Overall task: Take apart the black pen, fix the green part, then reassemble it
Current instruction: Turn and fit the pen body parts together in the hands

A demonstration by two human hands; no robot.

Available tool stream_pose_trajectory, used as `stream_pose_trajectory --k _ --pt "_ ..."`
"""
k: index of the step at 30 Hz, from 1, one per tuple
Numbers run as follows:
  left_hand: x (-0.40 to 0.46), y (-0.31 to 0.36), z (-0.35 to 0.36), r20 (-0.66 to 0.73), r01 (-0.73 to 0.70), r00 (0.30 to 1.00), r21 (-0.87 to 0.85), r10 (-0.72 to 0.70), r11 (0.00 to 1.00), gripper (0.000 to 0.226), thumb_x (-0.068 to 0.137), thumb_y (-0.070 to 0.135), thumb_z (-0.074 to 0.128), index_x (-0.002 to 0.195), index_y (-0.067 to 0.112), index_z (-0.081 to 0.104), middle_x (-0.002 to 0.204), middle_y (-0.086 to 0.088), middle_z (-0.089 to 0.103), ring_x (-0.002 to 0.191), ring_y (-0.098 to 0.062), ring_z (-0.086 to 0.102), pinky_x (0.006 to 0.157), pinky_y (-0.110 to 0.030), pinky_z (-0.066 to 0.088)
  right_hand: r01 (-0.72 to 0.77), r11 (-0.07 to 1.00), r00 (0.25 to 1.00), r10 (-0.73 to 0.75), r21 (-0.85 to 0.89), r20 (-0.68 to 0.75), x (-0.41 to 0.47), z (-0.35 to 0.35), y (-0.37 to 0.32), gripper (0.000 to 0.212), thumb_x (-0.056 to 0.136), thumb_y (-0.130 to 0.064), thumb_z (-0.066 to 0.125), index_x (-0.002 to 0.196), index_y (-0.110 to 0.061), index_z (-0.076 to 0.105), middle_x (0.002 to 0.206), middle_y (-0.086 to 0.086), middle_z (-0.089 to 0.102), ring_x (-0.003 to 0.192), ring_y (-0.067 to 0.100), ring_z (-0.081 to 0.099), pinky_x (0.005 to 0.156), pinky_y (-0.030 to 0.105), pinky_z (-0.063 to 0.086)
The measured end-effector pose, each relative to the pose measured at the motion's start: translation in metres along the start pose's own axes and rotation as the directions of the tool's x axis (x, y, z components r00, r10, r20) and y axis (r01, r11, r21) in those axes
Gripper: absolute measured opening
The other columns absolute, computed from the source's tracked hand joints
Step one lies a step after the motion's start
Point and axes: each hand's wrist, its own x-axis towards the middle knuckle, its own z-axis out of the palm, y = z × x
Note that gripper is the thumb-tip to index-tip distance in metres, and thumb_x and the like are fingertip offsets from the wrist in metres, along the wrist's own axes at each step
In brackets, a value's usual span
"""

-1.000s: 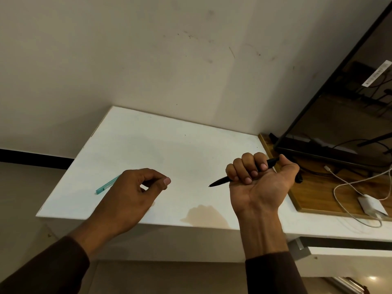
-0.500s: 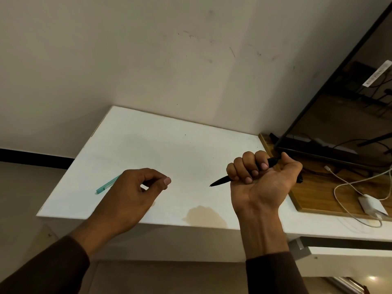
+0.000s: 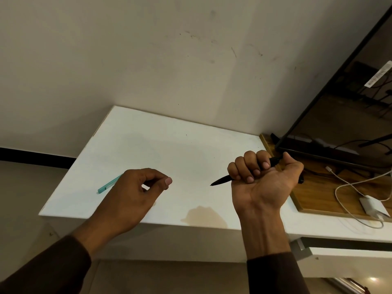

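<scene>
My right hand (image 3: 263, 183) is fisted, palm up, around the black pen (image 3: 221, 180). The pen's tip points left over the white table (image 3: 180, 149), and its back end sticks out by my thumb. My left hand (image 3: 135, 194) hovers above the table's left part, thumb and forefinger curled close together with nothing seen between them. A green pen part (image 3: 107, 186) lies on the table behind that hand, its right end hidden by my knuckles.
A brownish stain (image 3: 204, 216) marks the table near its front edge. On the right a wooden board (image 3: 318, 194) carries a dark monitor (image 3: 343, 115), a white charger (image 3: 374, 206) and its cable (image 3: 347, 183). A wall rises behind the table.
My right hand with the black pen has drifted slightly. My left hand and the green part stay where they were.
</scene>
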Motion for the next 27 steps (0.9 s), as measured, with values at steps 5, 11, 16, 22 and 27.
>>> stream_pose_trajectory --k 5,11,16,22,27 --pt "0.0006 -0.0011 0.0 0.002 -0.001 1.0 -0.005 0.001 1.0 0.018 0.09 0.041 0.066 0.085 0.028 0.077 0.085 0.029 0.071 0.081 0.006 0.064 0.062 -0.001 0.044 -0.004 1.0 1.0 0.004 -0.001 0.001 0.0006 0.0001 -0.0003 0.047 0.093 -0.048 0.033 0.058 -0.017 0.033 0.05 -0.002 0.024 0.042 0.012 0.019 0.043 0.026 0.025" --pt "-0.0002 -0.0019 -0.0002 0.005 -0.006 1.0 0.001 0.006 1.0 0.019 0.089 0.043 0.065 0.086 0.029 0.078 0.084 0.025 0.072 0.086 0.003 0.065 0.059 -0.004 0.045 0.002 1.0 1.0 -0.002 -0.003 -0.001 -0.0004 0.0006 0.0 0.049 0.094 -0.049 0.032 0.057 -0.016 0.034 0.049 -0.002 0.025 0.042 0.012 0.019 0.044 0.026 0.024" --pt "-0.0002 -0.0013 -0.0002 0.009 -0.012 1.0 -0.003 0.012 1.0 0.017 0.091 0.04 0.065 0.085 0.029 0.077 0.085 0.03 0.071 0.082 0.007 0.064 0.062 0.0 0.043 0.002 1.0 1.0 -0.002 -0.007 -0.009 -0.0014 0.0013 0.0005 0.05 0.094 -0.05 0.032 0.057 -0.016 0.035 0.049 -0.003 0.025 0.043 0.012 0.019 0.045 0.026 0.022" --pt "-0.0002 -0.0006 -0.0004 0.01 -0.015 1.0 -0.01 0.015 1.0 0.016 0.091 0.039 0.065 0.083 0.03 0.076 0.084 0.031 0.071 0.082 0.008 0.064 0.061 0.0 0.043 -0.006 1.0 1.0 0.006 -0.006 -0.009 -0.0005 0.0022 0.0006 0.049 0.095 -0.048 0.032 0.057 -0.017 0.034 0.048 -0.003 0.024 0.042 0.012 0.019 0.043 0.025 0.024" --pt "-0.0001 -0.0009 -0.0003 0.009 -0.011 1.0 -0.006 0.011 1.0 0.017 0.09 0.04 0.065 0.084 0.028 0.077 0.083 0.03 0.071 0.079 0.008 0.064 0.061 0.0 0.043 -0.006 1.0 1.0 0.006 -0.001 -0.012 -0.0007 0.0018 0.0 0.05 0.094 -0.049 0.033 0.057 -0.017 0.035 0.048 -0.003 0.025 0.042 0.012 0.019 0.043 0.026 0.023"
